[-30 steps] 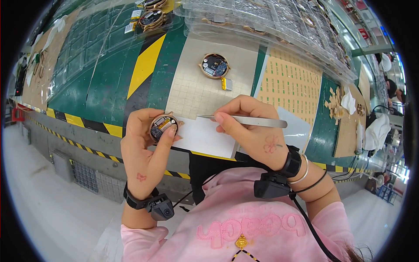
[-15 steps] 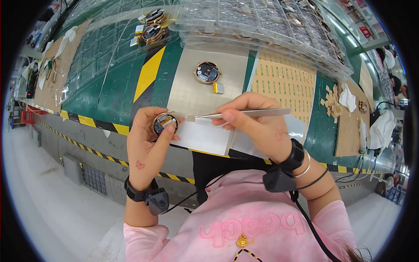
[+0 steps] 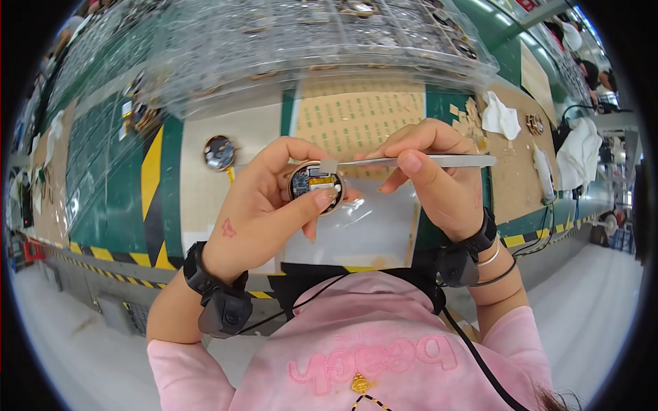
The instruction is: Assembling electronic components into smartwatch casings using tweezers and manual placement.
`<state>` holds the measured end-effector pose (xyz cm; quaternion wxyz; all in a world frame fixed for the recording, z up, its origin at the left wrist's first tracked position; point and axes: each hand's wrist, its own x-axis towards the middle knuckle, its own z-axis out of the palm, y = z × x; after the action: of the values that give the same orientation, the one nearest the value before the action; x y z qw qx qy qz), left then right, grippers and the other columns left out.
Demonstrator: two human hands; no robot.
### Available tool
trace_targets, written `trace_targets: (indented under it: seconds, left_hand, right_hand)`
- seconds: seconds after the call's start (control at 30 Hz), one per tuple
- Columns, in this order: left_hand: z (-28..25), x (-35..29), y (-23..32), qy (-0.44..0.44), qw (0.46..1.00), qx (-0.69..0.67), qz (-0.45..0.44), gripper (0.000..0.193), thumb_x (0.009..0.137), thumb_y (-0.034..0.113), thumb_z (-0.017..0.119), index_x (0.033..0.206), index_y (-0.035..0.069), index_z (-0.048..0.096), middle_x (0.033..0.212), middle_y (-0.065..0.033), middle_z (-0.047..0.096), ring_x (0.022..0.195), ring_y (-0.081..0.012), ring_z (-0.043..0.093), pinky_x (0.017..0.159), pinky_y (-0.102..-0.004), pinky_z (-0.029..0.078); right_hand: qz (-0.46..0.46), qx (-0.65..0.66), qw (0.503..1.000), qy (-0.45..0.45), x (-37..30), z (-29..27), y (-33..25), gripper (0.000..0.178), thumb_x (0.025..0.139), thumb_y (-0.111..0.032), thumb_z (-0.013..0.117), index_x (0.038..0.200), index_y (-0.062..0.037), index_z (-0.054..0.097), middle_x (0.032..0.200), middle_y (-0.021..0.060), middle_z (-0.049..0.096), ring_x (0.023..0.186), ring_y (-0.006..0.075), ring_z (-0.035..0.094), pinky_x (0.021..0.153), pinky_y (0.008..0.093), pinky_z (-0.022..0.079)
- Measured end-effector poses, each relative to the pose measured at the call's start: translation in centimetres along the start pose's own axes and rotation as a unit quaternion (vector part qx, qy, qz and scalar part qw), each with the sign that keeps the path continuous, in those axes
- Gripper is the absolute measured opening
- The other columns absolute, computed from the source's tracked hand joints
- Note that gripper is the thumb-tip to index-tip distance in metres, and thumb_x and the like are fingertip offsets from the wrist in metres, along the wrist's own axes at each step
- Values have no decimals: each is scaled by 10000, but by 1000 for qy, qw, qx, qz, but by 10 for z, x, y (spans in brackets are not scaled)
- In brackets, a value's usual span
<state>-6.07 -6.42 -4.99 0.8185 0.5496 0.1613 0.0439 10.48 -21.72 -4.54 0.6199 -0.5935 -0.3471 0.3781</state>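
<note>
My left hand [image 3: 264, 198] is closed around a round gold-rimmed watch case [image 3: 297, 183], its thumb on the rim. The open side faces up and shows a circuit board and a yellow-and-silver part. Between my right thumb and fingers [image 3: 432, 171] are metal tweezers [image 3: 459, 161], lying nearly level and pointing left. At their tip sits a small grey square pad [image 3: 328, 166], over the far edge of the watch case; whether it touches cannot be made out. Another open watch case [image 3: 219, 153] lies on the pale mat [image 3: 199, 198] to the left.
Clear plastic trays [image 3: 267, 65] holding watch parts stand stacked across the back. A tan sheet of stickers [image 3: 343, 113] lies beyond my hands. On the right are loose tan squares [image 3: 469, 125], a white cloth [image 3: 501, 116] and a brown board [image 3: 510, 198]. More watch cases [image 3: 145, 115] sit back left.
The view has swung right. My left hand has carried the watch case rightward over the bench, and the pad at the tweezer tip, formerly apart, now overlaps the case's far edge.
</note>
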Motion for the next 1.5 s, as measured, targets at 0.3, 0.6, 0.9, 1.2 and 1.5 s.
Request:
trace_targets:
  seconds: [0.3,0.6,0.9,1.2,1.5]
  left_hand:
    - [0,42,-9,-18,994,35,-98,293,914,58,558,1179,-33,473,998,-124,661,712,-65,563,551,-192,469]
    - [-6,39,-10,-36,996,30,-73,258,939,79,511,1171,-33,500,1012,-110,645,764,-62,569,551,-185,470]
    - [-9,38,-9,-48,995,24,-87,269,949,63,474,1203,-18,512,1016,-87,638,828,-65,568,586,-187,482]
    - [-6,39,-8,-63,994,47,-77,330,925,74,474,1238,-31,473,1091,-148,630,920,-119,612,598,-192,489]
    - [-9,39,-6,-88,991,33,-93,420,875,88,451,1271,-50,441,1090,-174,637,955,-156,635,590,-190,489]
  right_hand:
    - [8,-15,999,38,5,-33,15,260,887,-270,630,895,-17,572,905,128,636,840,235,669,572,275,548]
    - [-13,23,999,25,7,-25,21,206,888,-212,616,898,-13,562,834,133,610,808,292,680,556,283,559]
    - [-23,23,999,16,8,-25,22,172,885,-185,609,907,-20,568,819,139,606,848,331,678,533,286,564]
    - [-28,21,999,-19,8,-25,24,172,875,-178,627,893,-13,580,864,177,630,866,333,674,541,292,571]
    - [-41,25,998,-32,7,-24,24,164,866,-148,638,913,-2,581,888,185,634,904,339,664,598,289,582]
